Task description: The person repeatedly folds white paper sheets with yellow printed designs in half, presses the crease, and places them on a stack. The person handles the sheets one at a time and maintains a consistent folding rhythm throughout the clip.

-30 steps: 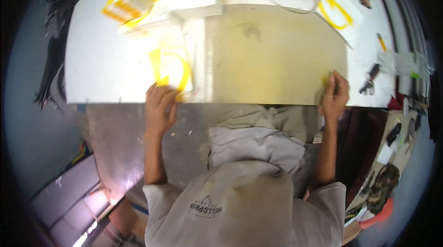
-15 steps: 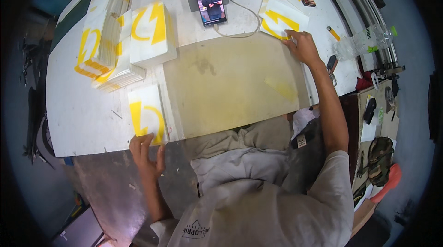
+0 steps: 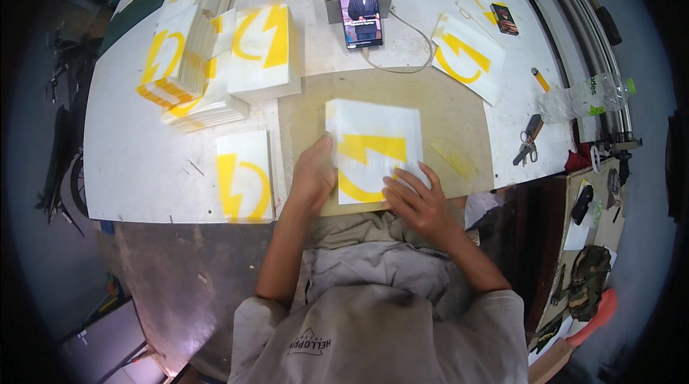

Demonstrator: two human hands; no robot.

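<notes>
A white paper sheet (image 3: 373,115) with a yellow print, possibly folded, is in front of me over the tan mat (image 3: 308,90). My left hand (image 3: 314,172) is closed on its left edge, the fingertips hidden partly by the paper. At the lower right corner, my right hand (image 3: 420,201) lies against the printed face with fingers apart. Just left of the mat is a small pile of similar printed paper (image 3: 247,151), near my left forearm. Another printed sheet (image 3: 466,57) rests beyond the mat on the right.
Tall stacks of printed paper (image 3: 262,54) stand at the back left of the white table (image 3: 129,169). A phone (image 3: 360,14) leans on a grey holder, its cable trailing right. A lighter (image 3: 540,80), keys (image 3: 528,140), a small box (image 3: 504,19) and a plastic bottle (image 3: 585,97) sit right.
My right hand has come from the far-right sheet to the middle. My left hand has left the near-left pile and taken hold of a sheet above the mat.
</notes>
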